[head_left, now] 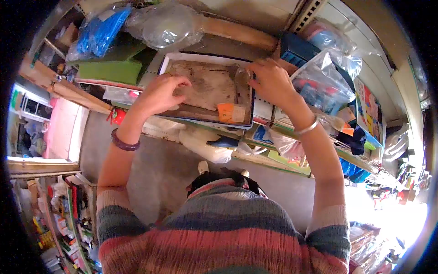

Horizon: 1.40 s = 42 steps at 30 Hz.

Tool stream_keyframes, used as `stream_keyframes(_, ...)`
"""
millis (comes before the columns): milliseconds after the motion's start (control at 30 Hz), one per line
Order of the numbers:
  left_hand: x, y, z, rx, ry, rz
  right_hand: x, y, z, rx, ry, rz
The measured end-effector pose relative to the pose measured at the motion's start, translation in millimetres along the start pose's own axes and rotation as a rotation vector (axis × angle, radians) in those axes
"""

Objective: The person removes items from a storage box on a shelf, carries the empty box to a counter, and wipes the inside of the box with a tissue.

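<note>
A shallow tray (207, 86) with a dark blue rim rests on the shelf in front of me, its brownish bottom stained and dusty. An orange price tag (225, 112) sits at its near right side. Over the tray's left side is my left hand (165, 93), fingers curved and thumb apart, with nothing seen between them. My right hand (272, 81) is at the right rim, finger and thumb apart. Close to its fingertips, inside the tray, lies a small clear item (242, 78), too blurred to name.
Behind the tray are a plastic-wrapped round item (166, 29) and blue bagged goods (102, 29). A green box (109, 71) stands left. Bagged goods (324, 82) crowd the right. White sacks (205, 144) lie below the shelf, and a stocked rack (59, 219) stands at lower left.
</note>
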<state>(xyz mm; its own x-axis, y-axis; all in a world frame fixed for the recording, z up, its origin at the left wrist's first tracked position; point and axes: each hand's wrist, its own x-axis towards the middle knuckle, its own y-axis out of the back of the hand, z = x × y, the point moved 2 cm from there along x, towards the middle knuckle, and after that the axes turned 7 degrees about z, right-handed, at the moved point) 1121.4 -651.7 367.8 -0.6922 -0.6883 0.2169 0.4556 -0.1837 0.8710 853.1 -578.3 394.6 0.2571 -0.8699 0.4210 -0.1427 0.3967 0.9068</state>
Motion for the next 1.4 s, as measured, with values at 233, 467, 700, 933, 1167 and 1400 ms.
stream_keyframes(233, -6, -17, -5, 0.002, -0.176, -0.068, 40, -32, -33, -0.26, -0.14, -0.526)
stream_keyframes(467, 1, -36, 2, 0.082, -0.304, -0.139, 36, -55, -42, -0.213, -0.147, -0.529)
stream_keyframes(700, 8, -40, 5, 0.185, -0.32, -0.228, 32, -67, -44, -0.04, -0.225, -0.367)
stream_keyframes(933, 8, -30, 3, 0.045, -0.119, -0.177, 34, -80, -37, 0.017, -0.379, -0.301)
stream_keyframes(1167, 6, -4, -6, -0.055, -0.165, 0.105, 37, -76, -42, -0.033, -0.371, -0.416)
stream_keyframes(1400, 6, 39, -30, -0.592, 0.161, 0.344, 40, -62, -43, 0.181, -0.444, -0.333)
